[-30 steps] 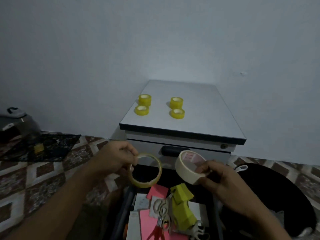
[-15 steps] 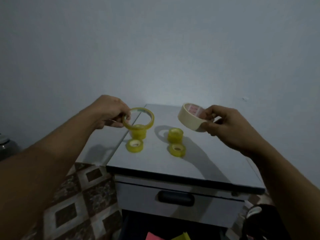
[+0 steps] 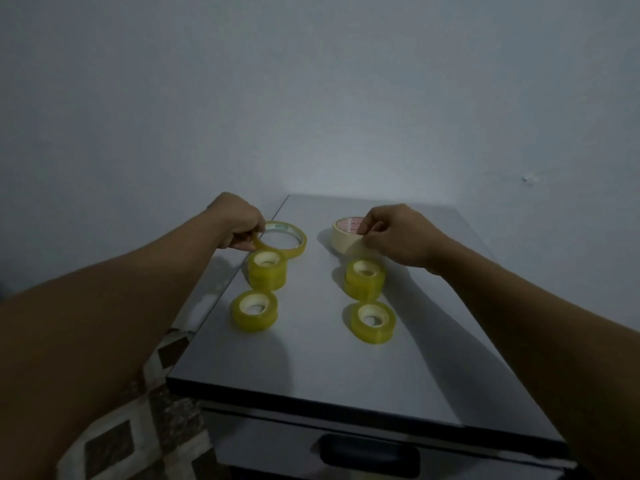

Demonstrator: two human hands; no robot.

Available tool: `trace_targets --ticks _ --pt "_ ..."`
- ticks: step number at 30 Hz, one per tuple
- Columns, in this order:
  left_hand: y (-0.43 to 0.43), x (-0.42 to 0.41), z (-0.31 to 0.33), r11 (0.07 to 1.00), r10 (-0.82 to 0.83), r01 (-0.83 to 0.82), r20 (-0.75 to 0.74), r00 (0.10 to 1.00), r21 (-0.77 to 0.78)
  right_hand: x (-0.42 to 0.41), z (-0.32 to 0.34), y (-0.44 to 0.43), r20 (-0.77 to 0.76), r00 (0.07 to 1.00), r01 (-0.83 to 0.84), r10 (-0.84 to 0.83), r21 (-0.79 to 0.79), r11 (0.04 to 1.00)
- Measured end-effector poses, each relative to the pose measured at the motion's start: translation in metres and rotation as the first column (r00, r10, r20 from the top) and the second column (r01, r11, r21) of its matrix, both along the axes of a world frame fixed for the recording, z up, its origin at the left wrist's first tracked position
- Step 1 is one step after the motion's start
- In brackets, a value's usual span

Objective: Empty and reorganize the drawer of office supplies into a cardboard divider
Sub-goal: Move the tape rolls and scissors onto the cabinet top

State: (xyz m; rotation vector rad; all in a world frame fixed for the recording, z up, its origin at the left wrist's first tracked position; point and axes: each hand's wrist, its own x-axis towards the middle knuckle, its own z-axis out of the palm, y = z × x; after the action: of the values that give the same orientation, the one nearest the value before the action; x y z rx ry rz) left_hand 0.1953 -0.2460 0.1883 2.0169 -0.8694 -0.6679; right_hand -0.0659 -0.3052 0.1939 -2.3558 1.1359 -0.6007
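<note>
Cream masking tape (image 3: 346, 239) carries red printing on its inner core, too blurred to read. The right hand (image 3: 398, 233) pinches its rim with thumb and curled fingers at the back of the grey tabletop (image 3: 311, 368). To the left, the left hand (image 3: 239, 220) pinches a wide, thin clear tape ring (image 3: 287, 249); its core has a faint greenish label, unreadable. Whether the ring touches the tabletop cannot be told. Four small yellow rolls (image 3: 254, 310) stand nearer, in two columns, unlabelled. A dark band edges the tabletop above a drawer front (image 3: 277, 441) with a black recessed handle (image 3: 369, 452). Behind is a plain bluish wall (image 3: 311, 98); a brown-and-cream patterned floor (image 3: 138, 427) lies left.
</note>
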Motion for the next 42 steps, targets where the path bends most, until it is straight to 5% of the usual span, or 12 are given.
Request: trace_targets --ticks 16,22,32,42 --pt "0.015 -0.006 -0.013 0.998 -0.056 0.056 -0.002 0.998 -0.026 0.001 -0.001 0.009 -0.051 0.998 -0.028 0.033 0.091 0.995" --pt "0.033 -0.009 -0.009 0.995 -0.036 0.036 0.0 0.999 -0.098 -0.007 0.006 0.02 0.05 0.998 0.028 -0.026 -0.043 0.999" --pt "0.138 -0.054 0.02 0.931 -0.067 0.133 0.199 0.978 -0.339 -0.06 0.026 0.086 0.223 0.972 0.104 -0.071 -0.138 0.985" --pt "0.246 -0.129 -0.016 0.881 -0.144 0.169 0.089 0.986 -0.442 -0.112 -0.032 0.208 0.295 0.951 0.115 -0.096 -0.047 0.992"
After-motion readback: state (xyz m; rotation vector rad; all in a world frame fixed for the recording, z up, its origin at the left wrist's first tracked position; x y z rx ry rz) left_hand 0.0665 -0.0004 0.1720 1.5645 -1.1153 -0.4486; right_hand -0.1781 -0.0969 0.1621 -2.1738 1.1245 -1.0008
